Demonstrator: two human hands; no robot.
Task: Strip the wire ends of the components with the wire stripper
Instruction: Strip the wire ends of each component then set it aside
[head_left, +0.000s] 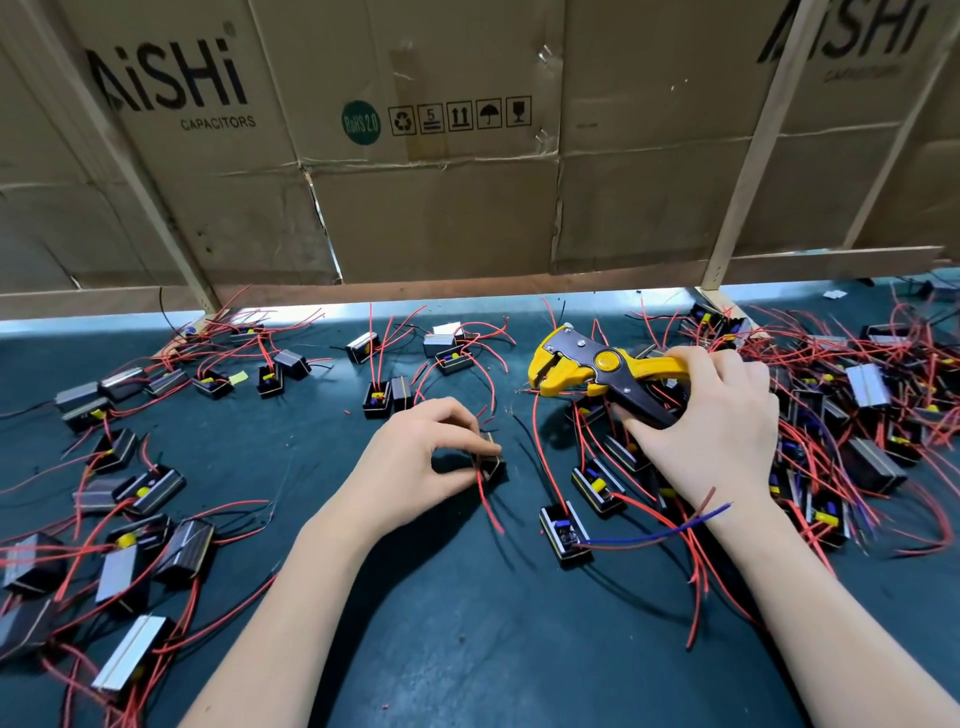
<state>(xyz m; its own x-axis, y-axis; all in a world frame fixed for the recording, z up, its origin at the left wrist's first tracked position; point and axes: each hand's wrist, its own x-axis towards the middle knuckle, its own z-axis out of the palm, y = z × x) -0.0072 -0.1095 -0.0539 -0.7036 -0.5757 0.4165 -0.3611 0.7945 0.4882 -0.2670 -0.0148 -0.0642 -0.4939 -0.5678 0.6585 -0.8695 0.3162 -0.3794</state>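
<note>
The left hand (415, 457) is pinching a small black component (491, 462) between curled fingers and thumb, holding it against the dark green mat (441, 623); a red wire (488, 506) is trailing out from just below those fingertips toward the person. The right hand (711, 431) is gripping the wire stripper (597, 371), its fingers wrapped over the yellow upper handle and its thumb pressing along the black lower handle, so the handles are sitting inside the curl of the hand. The stripper's yellow head is pointing away from the right fingers toward the left, with its jaws standing apart, above and to the right of the left fingertips and well clear of the pinched component. Just below the right thumb several more black components with red leads are lying, one with a blue wire (660, 530) running across toward the right wrist. Beyond the right knuckles a dense heap of components (872, 415) is piling up, and out past the left hand's back looser ones (130, 493) are lying scattered. Cardboard boxes (415, 182) are standing behind it all.
</note>
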